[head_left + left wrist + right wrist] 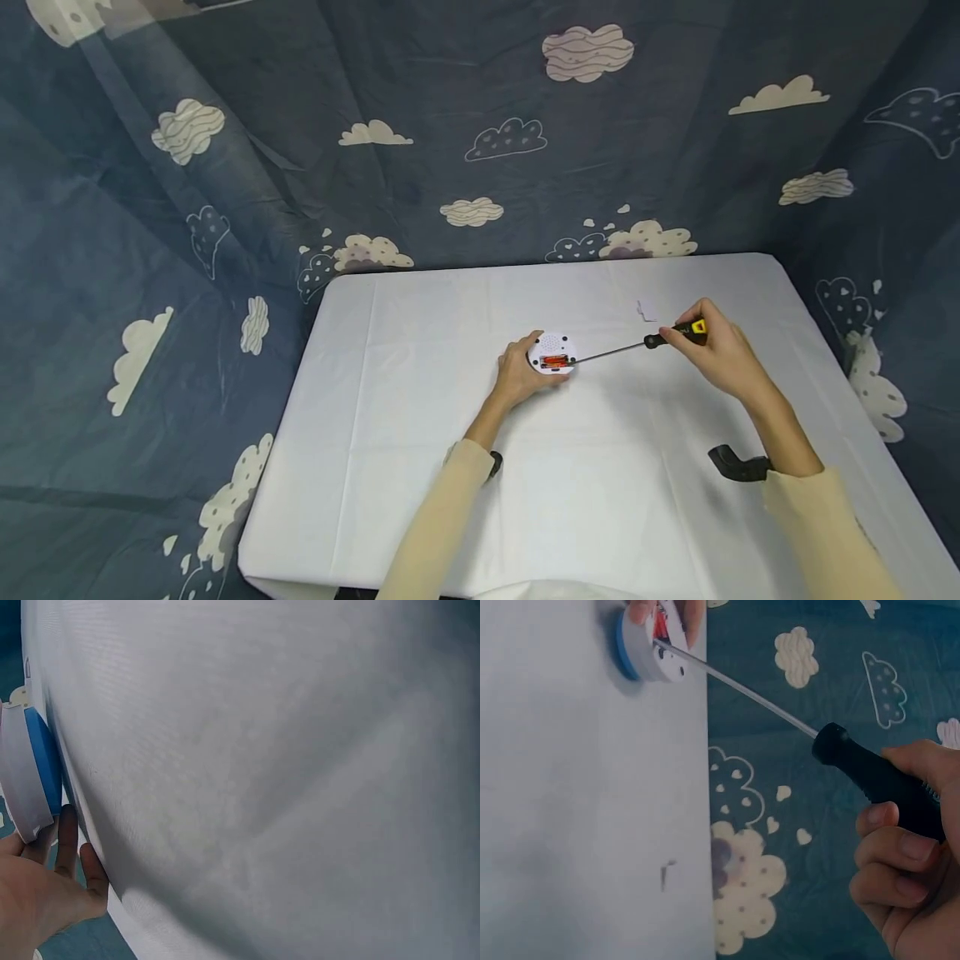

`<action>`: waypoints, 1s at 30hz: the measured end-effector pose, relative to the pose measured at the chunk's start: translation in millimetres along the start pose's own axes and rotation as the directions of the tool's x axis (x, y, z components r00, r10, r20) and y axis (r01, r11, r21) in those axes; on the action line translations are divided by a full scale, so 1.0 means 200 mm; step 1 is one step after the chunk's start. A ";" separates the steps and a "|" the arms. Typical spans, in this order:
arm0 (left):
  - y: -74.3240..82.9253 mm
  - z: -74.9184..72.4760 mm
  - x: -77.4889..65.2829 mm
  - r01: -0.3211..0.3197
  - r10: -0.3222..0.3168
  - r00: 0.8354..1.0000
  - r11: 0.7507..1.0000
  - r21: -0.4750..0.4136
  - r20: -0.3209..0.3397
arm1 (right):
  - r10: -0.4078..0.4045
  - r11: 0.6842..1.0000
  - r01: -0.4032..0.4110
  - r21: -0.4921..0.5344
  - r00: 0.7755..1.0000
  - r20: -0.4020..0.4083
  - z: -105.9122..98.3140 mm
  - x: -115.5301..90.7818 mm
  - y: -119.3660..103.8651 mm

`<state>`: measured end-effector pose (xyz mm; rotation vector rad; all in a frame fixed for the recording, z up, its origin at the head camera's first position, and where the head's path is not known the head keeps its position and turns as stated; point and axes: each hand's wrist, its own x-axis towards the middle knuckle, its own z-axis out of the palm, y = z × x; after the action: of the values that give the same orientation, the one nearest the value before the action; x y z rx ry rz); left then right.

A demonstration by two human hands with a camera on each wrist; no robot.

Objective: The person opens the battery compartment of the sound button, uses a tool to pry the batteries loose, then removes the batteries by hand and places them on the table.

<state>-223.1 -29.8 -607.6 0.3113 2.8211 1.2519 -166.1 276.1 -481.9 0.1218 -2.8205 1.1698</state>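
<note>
White plastic, the round blue-based device [553, 343] is looking light and slick, the left hand [517, 373] sensibly gripping its rim, the right hand [716, 356] grasping a black-and-yellow screwdriver [831, 744].

Bench [405, 467]: bright, soft-edged shadows beneath the right hand [716, 354]
Cloud-print cloth [435, 83]: dimmer than the bench
Left wrist view: hazy, greyish, upper-right corner dark
Right wrist view: dim, muted, soft shadow beside the round device [643, 652]

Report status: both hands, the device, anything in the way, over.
Left hand grips round white device, red batteries exposed. Right hand grips screwdriver, tip at batteries. Nothing visibly blocking; small white piece lies apart.
</note>
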 end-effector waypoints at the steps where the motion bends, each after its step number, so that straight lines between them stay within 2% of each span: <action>1: 0.00 0.00 0.00 0.002 -0.002 1.000 1.000 -0.001 -0.002 | -0.006 1.000 0.006 -0.006 1.000 -0.002 0.00 0.00 -0.02; 8: 0.00 0.01 0.00 0.022 -0.022 1.000 1.000 0.010 0.003 | -0.021 0.999 0.021 -0.038 1.000 -0.010 0.00 0.00 -0.07; 17: 0.00 0.00 0.01 0.030 -0.030 1.000 0.999 0.012 -0.002 | -0.082 0.993 0.083 -0.084 0.997 0.011 0.00 -0.01 -0.15; 24: 0.01 0.01 0.00 0.009 -0.008 1.000 0.999 0.037 -0.013 | -0.207 0.956 0.208 -0.204 0.978 0.026 0.02 -0.02 -0.31; 30: 0.01 0.02 0.00 -0.015 0.017 0.999 0.999 0.045 -0.038 | -0.249 0.936 0.259 -0.238 0.966 0.069 0.04 0.00 -0.42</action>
<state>-221.7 -24.3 -608.9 0.3157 2.8879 1.2113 -157.3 211.5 -428.8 0.4794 -2.8428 0.7670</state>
